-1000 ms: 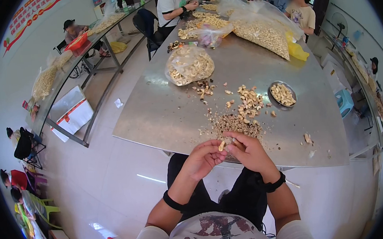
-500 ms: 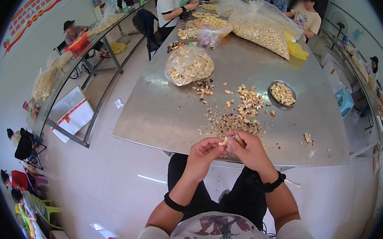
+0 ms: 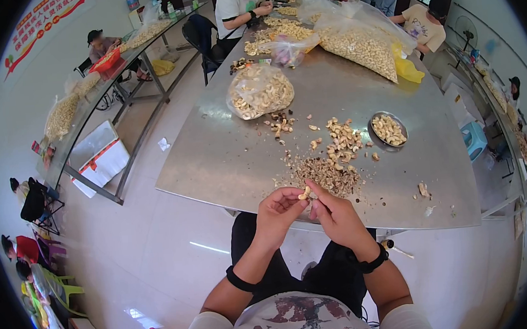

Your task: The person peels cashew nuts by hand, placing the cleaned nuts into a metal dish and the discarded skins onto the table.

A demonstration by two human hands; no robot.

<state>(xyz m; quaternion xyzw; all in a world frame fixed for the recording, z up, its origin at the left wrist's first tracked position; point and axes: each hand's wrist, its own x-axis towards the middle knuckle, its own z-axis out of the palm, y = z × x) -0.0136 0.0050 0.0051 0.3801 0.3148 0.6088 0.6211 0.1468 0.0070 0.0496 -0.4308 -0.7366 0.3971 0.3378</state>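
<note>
My left hand (image 3: 278,218) pinches a pale, curved cashew (image 3: 304,193) between thumb and fingertips, above the table's near edge. Close against it on the right is my right hand (image 3: 342,219), its fingers closed. Something small and light shows at the right fingertips beside the nut, too small to name. Just beyond both hands lies a heap of brown crumbs and skin bits (image 3: 325,173). Loose cashews (image 3: 342,139) are piled behind the heap, and a round metal bowl (image 3: 374,137) of cashews stands to their right.
A clear bag of cashews (image 3: 259,91) sits left of centre on the metal table (image 3: 202,162). A larger bag of cashews (image 3: 359,45) lies farther back beside a yellow bag (image 3: 408,72). Several people sit around this table and the side tables. Nut scraps (image 3: 423,190) lie at right.
My right hand has shifted slightly, its index finger now straighter; the brownish stick-like piece seen between its fingers is now hidden. The cashew in my left hand has turned a little.
</note>
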